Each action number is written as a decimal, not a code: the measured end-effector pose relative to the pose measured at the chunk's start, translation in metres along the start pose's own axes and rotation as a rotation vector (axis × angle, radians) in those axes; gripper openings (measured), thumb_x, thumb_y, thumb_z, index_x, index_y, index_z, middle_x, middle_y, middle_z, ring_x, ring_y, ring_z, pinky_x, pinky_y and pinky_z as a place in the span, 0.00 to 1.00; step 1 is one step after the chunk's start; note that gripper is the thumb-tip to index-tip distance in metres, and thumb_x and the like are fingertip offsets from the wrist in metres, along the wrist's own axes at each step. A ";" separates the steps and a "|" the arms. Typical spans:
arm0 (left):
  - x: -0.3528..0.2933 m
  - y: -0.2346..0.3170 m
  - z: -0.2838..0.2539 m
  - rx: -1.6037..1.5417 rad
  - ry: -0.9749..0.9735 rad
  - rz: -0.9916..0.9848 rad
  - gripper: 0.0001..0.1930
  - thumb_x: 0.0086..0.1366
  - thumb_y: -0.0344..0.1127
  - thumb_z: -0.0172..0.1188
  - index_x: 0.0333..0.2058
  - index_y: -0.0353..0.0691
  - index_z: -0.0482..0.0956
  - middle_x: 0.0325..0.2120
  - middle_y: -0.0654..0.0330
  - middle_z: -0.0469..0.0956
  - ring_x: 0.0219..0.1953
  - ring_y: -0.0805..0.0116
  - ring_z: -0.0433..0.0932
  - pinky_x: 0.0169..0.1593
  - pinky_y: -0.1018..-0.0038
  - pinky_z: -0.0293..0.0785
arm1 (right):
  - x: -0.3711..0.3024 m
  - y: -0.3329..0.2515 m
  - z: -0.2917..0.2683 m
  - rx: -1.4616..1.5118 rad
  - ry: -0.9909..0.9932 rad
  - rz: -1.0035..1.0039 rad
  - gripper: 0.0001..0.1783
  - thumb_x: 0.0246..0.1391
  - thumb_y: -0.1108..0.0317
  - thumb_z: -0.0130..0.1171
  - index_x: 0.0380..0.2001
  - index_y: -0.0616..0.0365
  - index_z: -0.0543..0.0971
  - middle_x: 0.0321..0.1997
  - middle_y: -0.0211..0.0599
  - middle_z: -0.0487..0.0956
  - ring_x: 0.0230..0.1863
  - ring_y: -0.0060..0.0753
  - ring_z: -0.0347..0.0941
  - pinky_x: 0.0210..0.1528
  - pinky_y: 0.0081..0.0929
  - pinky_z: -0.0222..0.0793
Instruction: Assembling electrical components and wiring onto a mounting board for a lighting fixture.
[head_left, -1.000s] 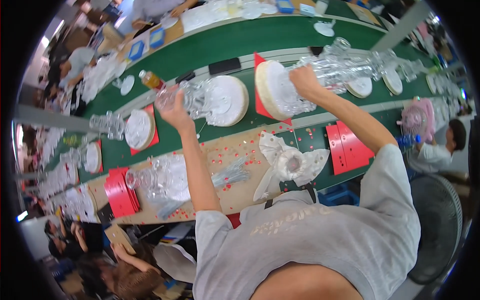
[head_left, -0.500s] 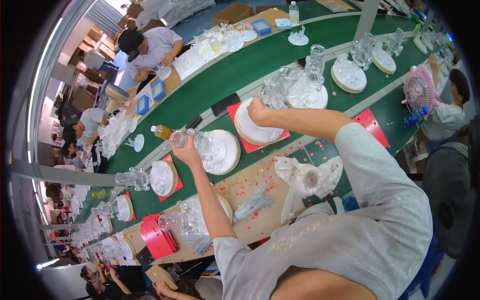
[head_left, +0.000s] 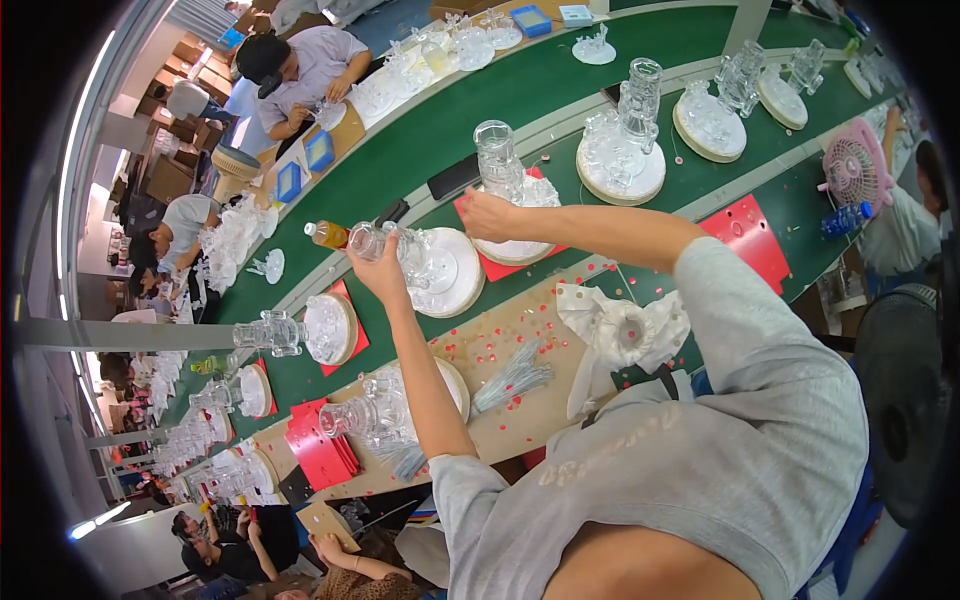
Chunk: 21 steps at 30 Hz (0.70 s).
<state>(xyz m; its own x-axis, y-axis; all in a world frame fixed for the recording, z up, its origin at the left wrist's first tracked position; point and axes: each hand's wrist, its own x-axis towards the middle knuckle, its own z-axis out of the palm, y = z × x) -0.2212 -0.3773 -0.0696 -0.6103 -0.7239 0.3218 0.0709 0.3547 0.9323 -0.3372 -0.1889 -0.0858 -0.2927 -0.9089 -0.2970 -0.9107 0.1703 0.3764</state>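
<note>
My left hand (head_left: 378,268) is wrapped round the neck of a clear plastic stepped vessel (head_left: 412,258), which lies tilted over a white round base (head_left: 462,280) on the belt. My right hand (head_left: 488,216) is closed beside a second white round base (head_left: 517,248) on a red sheet (head_left: 497,271). Whatever its fingers pinch, if anything, is too small or hidden to tell. Just behind that hand, another clear vessel (head_left: 496,152) rises from this base, and the hand and forearm cover part of both.
More vessels on round bases line the green conveyor (head_left: 400,160). Nearby are an amber drink bottle (head_left: 327,235) and a black phone-like slab (head_left: 455,178). The brown work surface holds thin ties (head_left: 513,378), a white bag (head_left: 625,325) and red dots. Co-workers sit across.
The clear vessel by my right hand was leaning right; it now stands more upright over its base. My right hand has drawn back left from it. My left hand keeps its hold.
</note>
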 end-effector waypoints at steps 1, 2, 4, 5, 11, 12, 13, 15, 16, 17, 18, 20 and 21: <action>-0.003 -0.001 -0.004 -0.038 -0.028 0.026 0.34 0.54 0.24 0.73 0.59 0.33 0.69 0.54 0.51 0.76 0.54 0.58 0.78 0.60 0.67 0.72 | -0.016 0.001 -0.010 0.079 0.221 -0.076 0.14 0.55 0.61 0.58 0.42 0.52 0.86 0.50 0.35 0.84 0.52 0.38 0.77 0.58 0.47 0.65; -0.010 -0.005 -0.012 -0.034 -0.019 0.018 0.34 0.54 0.24 0.73 0.59 0.33 0.69 0.54 0.51 0.76 0.54 0.58 0.78 0.60 0.67 0.72 | -0.031 -0.001 -0.023 0.164 0.443 -0.157 0.12 0.54 0.63 0.59 0.39 0.51 0.86 0.49 0.35 0.84 0.52 0.38 0.77 0.56 0.42 0.66; -0.021 -0.011 -0.021 -0.032 0.039 0.068 0.39 0.55 0.29 0.74 0.64 0.33 0.64 0.55 0.49 0.76 0.58 0.56 0.76 0.64 0.60 0.67 | -0.075 0.013 -0.047 0.277 1.105 -0.027 0.09 0.48 0.66 0.63 0.34 0.51 0.85 0.47 0.33 0.83 0.53 0.38 0.76 0.53 0.37 0.67; -0.035 0.002 -0.003 0.058 0.060 0.065 0.41 0.56 0.31 0.72 0.66 0.34 0.61 0.59 0.45 0.71 0.63 0.49 0.69 0.67 0.53 0.60 | -0.113 0.033 -0.052 0.315 1.266 0.179 0.10 0.46 0.67 0.65 0.35 0.52 0.84 0.48 0.34 0.82 0.53 0.39 0.76 0.53 0.36 0.68; -0.108 0.030 0.062 0.394 0.107 0.695 0.44 0.52 0.37 0.72 0.66 0.32 0.61 0.65 0.39 0.61 0.68 0.39 0.59 0.69 0.46 0.54 | -0.217 0.183 0.060 0.044 1.443 1.158 0.37 0.47 0.51 0.74 0.58 0.56 0.75 0.56 0.47 0.80 0.60 0.50 0.73 0.59 0.45 0.68; -0.114 0.050 0.097 0.304 -0.028 0.636 0.49 0.50 0.40 0.75 0.67 0.33 0.59 0.67 0.38 0.59 0.69 0.40 0.59 0.69 0.47 0.54 | -0.227 0.203 0.105 0.257 1.357 1.348 0.43 0.45 0.46 0.75 0.59 0.58 0.73 0.57 0.49 0.79 0.61 0.51 0.73 0.60 0.44 0.67; -0.110 0.051 0.121 0.232 -0.119 0.542 0.56 0.48 0.45 0.78 0.70 0.33 0.55 0.68 0.38 0.58 0.70 0.40 0.57 0.70 0.50 0.53 | -0.226 0.209 0.132 0.494 1.255 1.508 0.48 0.43 0.42 0.76 0.61 0.60 0.71 0.58 0.51 0.79 0.62 0.51 0.73 0.62 0.44 0.67; -0.086 0.055 0.153 0.156 -0.230 0.312 0.65 0.44 0.52 0.81 0.71 0.30 0.49 0.67 0.38 0.61 0.69 0.41 0.60 0.70 0.53 0.54 | -0.198 0.191 0.143 1.024 1.115 1.419 0.52 0.39 0.39 0.77 0.59 0.64 0.71 0.56 0.52 0.80 0.58 0.50 0.76 0.60 0.42 0.69; -0.069 0.045 0.163 0.091 -0.230 0.344 0.54 0.48 0.45 0.80 0.69 0.33 0.57 0.60 0.41 0.72 0.61 0.45 0.72 0.63 0.62 0.68 | -0.184 0.187 0.138 1.027 1.121 1.385 0.52 0.39 0.39 0.77 0.59 0.64 0.71 0.56 0.52 0.80 0.58 0.50 0.76 0.60 0.42 0.69; -0.054 0.038 0.169 0.082 -0.206 0.269 0.47 0.50 0.44 0.79 0.64 0.33 0.63 0.55 0.42 0.76 0.56 0.46 0.76 0.60 0.62 0.71 | -0.176 0.185 0.138 1.047 1.058 1.356 0.49 0.38 0.41 0.78 0.56 0.64 0.72 0.52 0.53 0.81 0.55 0.53 0.78 0.57 0.44 0.71; -0.046 0.034 0.177 0.067 -0.196 0.195 0.41 0.52 0.44 0.78 0.60 0.33 0.69 0.49 0.43 0.80 0.51 0.47 0.80 0.56 0.62 0.74 | -0.175 0.184 0.141 1.060 0.994 1.341 0.46 0.37 0.43 0.78 0.52 0.64 0.74 0.49 0.54 0.83 0.52 0.55 0.79 0.54 0.46 0.73; -0.050 0.045 0.192 0.063 -0.202 0.215 0.35 0.54 0.43 0.77 0.55 0.33 0.71 0.46 0.43 0.81 0.49 0.47 0.82 0.53 0.61 0.75 | -0.197 0.187 0.149 1.040 1.057 1.317 0.44 0.37 0.44 0.79 0.50 0.63 0.75 0.47 0.53 0.83 0.50 0.54 0.80 0.53 0.45 0.74; -0.052 0.050 0.198 0.075 -0.196 0.229 0.30 0.55 0.42 0.75 0.51 0.32 0.74 0.42 0.44 0.83 0.46 0.47 0.83 0.51 0.60 0.76 | -0.209 0.190 0.151 1.037 1.113 1.276 0.41 0.37 0.46 0.80 0.49 0.62 0.75 0.44 0.52 0.84 0.48 0.54 0.81 0.51 0.44 0.75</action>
<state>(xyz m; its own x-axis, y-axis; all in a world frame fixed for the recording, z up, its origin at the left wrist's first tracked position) -0.3418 -0.2046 -0.0726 -0.7262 -0.4947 0.4775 0.1705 0.5432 0.8221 -0.4928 0.0914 -0.0851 -0.8915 0.1721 0.4191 -0.2694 0.5424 -0.7958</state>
